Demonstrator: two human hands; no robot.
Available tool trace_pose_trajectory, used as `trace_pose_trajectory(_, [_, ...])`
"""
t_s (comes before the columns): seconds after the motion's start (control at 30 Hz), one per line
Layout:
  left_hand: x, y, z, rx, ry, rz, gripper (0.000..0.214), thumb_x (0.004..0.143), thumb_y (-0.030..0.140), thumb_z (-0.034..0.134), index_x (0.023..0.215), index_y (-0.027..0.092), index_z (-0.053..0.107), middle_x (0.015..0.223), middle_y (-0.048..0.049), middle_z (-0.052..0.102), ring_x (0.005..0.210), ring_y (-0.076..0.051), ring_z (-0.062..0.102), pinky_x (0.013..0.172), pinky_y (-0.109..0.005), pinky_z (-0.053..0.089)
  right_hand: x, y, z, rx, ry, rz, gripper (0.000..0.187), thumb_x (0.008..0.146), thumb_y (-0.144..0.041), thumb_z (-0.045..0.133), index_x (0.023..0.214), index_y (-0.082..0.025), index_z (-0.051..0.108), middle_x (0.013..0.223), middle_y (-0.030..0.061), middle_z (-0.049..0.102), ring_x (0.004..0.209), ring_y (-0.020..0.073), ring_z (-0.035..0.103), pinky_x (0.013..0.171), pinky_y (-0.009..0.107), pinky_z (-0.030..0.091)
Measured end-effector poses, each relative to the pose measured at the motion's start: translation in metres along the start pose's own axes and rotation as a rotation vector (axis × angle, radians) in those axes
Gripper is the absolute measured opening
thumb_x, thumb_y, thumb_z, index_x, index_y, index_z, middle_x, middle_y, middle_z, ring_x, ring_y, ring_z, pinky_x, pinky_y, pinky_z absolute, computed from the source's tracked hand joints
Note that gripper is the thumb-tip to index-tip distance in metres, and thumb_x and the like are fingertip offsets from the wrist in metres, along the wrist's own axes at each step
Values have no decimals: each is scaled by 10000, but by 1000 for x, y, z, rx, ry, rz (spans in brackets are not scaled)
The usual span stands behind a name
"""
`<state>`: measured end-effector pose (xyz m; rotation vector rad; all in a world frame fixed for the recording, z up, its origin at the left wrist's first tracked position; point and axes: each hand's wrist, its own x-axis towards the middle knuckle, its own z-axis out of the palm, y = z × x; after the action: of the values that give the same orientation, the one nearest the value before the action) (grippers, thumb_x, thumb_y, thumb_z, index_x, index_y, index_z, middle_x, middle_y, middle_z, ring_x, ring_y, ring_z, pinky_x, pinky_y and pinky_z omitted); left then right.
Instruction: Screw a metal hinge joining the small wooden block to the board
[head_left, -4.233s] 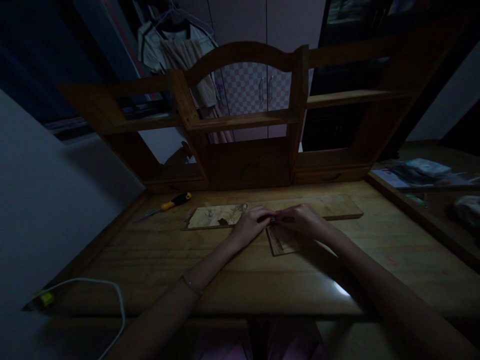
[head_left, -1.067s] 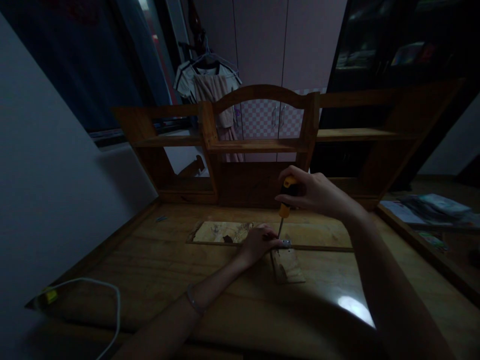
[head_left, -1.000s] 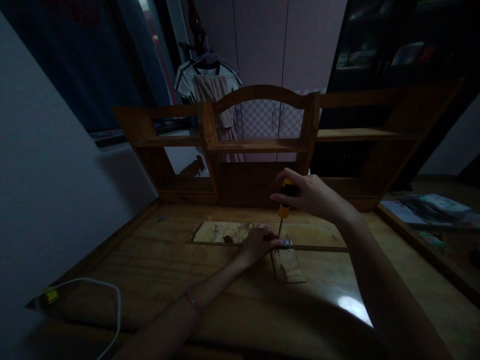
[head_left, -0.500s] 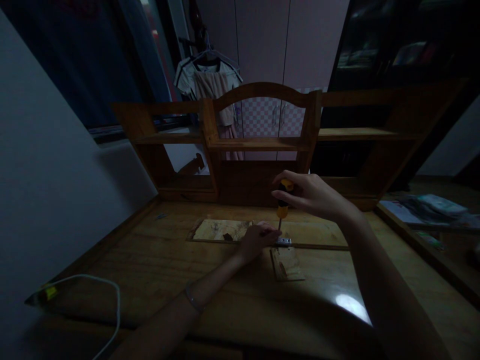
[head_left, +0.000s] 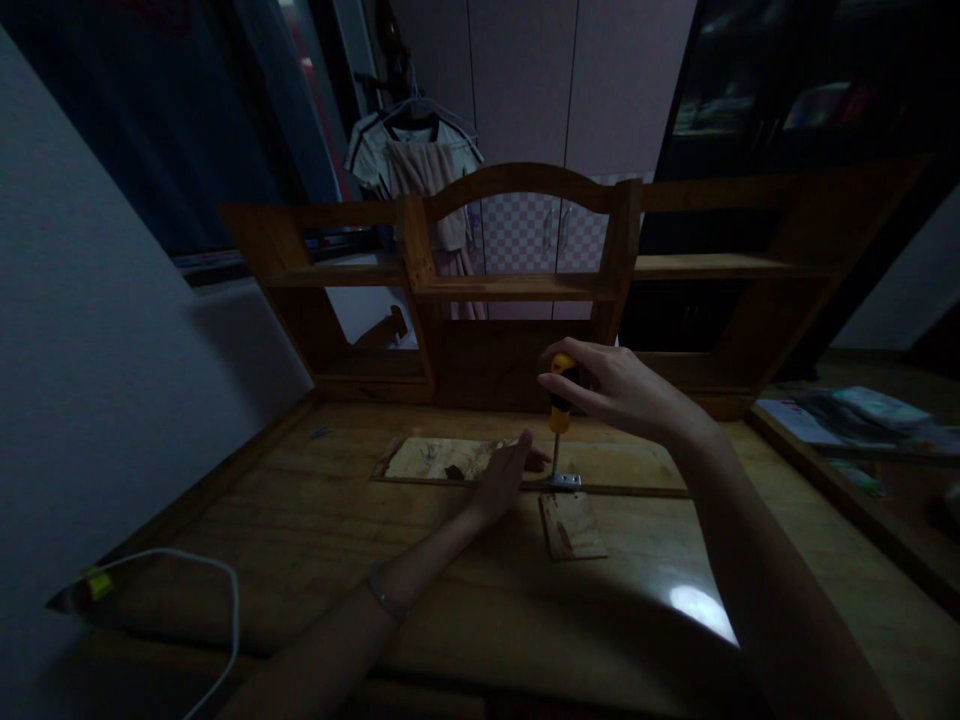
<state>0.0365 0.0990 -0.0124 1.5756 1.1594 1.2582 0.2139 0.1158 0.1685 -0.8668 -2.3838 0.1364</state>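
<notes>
My right hand [head_left: 596, 385] is closed round the yellow and black handle of a screwdriver [head_left: 559, 418], held upright. The tip of its shaft meets a small metal bracket [head_left: 565, 482] on the edge of a long wooden board [head_left: 622, 466]. My left hand [head_left: 510, 475] rests on the board just left of the bracket, fingers stretched out and apart from the shaft. A small square piece of wood [head_left: 574, 527] lies on the desk in front of the bracket. The left part of the board has a rough, peeled surface with a dark spot.
A wooden shelf unit [head_left: 517, 290] stands along the back of the desk [head_left: 322, 520]. Small metal pieces [head_left: 322, 432] lie at the back left. A white cord [head_left: 235, 610] loops at the front left. Plastic-wrapped items [head_left: 885, 415] sit beyond the right edge.
My left fingers have drawn back from the bracket and screwdriver shaft and opened. The screwdriver handle has shifted slightly left in my right hand, leaving the shaft more upright.
</notes>
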Motion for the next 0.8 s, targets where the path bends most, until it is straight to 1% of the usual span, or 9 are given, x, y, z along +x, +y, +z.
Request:
trace_pose_trajectory(0.1, [-2, 0, 0, 16, 8, 12, 674, 987, 598, 220, 883, 166, 726, 841, -54, 726, 835, -195, 682, 837, -313, 509, 0, 0, -2, -6, -21, 7, 317, 956, -385, 452, 1186, -211, 582, 946, 42, 664, 794, 178, 596, 715, 281, 403])
trace_pose_trajectory(0.17, [-2, 0, 0, 20, 7, 16, 687, 986, 603, 210, 876, 163, 726, 835, -56, 725, 833, -196, 681, 831, -314, 509, -1, 0, -3, 0, -24, 16, 309, 952, -340, 450, 1199, -205, 576, 887, 27, 661, 766, 166, 596, 701, 269, 395])
trace_pose_trajectory(0.27, [0, -1, 0, 17, -7, 2, 712, 982, 614, 194, 870, 157, 728, 829, -62, 723, 830, -199, 681, 826, -317, 508, -1, 0, -3, -8, 2, 21, 322, 951, -391, 470, 1194, -209, 577, 803, 8, 650, 668, 142, 577, 639, 251, 375])
trace_pose_trajectory(0.43, [1, 2, 0, 31, 6, -21, 740, 976, 623, 186, 842, 142, 732, 806, -76, 720, 811, -211, 678, 829, -335, 502, -1, -1, -1, -106, 23, 56, 406, 937, -551, 456, 1110, -218, 610, 762, 24, 643, 657, 165, 580, 604, 261, 358])
trace_pose_trajectory(0.5, [0, 4, 1, 30, 13, -13, 716, 978, 614, 208, 848, 144, 731, 825, -75, 723, 827, -212, 677, 845, -337, 495, -1, -2, -2, -115, -3, 59, 384, 947, -525, 443, 1129, -226, 600, 755, 20, 636, 682, 176, 586, 621, 266, 363])
trace_pose_trajectory(0.57, [-1, 5, 1, 30, 16, -13, 693, 979, 607, 226, 848, 150, 730, 840, -72, 725, 842, -213, 675, 859, -337, 491, -2, -3, -4, -103, -14, 44, 325, 958, -421, 435, 1181, -235, 580, 831, 23, 650, 741, 179, 596, 662, 269, 374])
trace_pose_trajectory(0.67, [-1, 3, 1, 36, 17, -11, 680, 981, 600, 227, 850, 159, 728, 833, -66, 722, 841, -213, 673, 852, -339, 492, -2, -2, -4, -88, -7, 45, 332, 932, -322, 458, 1237, -230, 551, 884, 25, 657, 777, 174, 599, 680, 264, 373])
trace_pose_trajectory(0.73, [-1, 1, 1, 28, 8, -2, 678, 984, 595, 221, 859, 160, 725, 828, -65, 718, 837, -211, 673, 842, -339, 494, -2, -2, -3, -88, -5, 56, 324, 933, -365, 470, 1211, -221, 554, 810, 15, 645, 724, 166, 588, 635, 256, 353])
trace_pose_trajectory(0.8, [0, 0, 0, 12, -3, -1, 680, 986, 592, 214, 865, 157, 723, 824, -66, 716, 836, -211, 674, 840, -339, 494, -3, -2, -2, -109, 1, 59, 318, 945, -453, 458, 1114, -211, 577, 732, 7, 620, 660, 157, 565, 587, 255, 321])
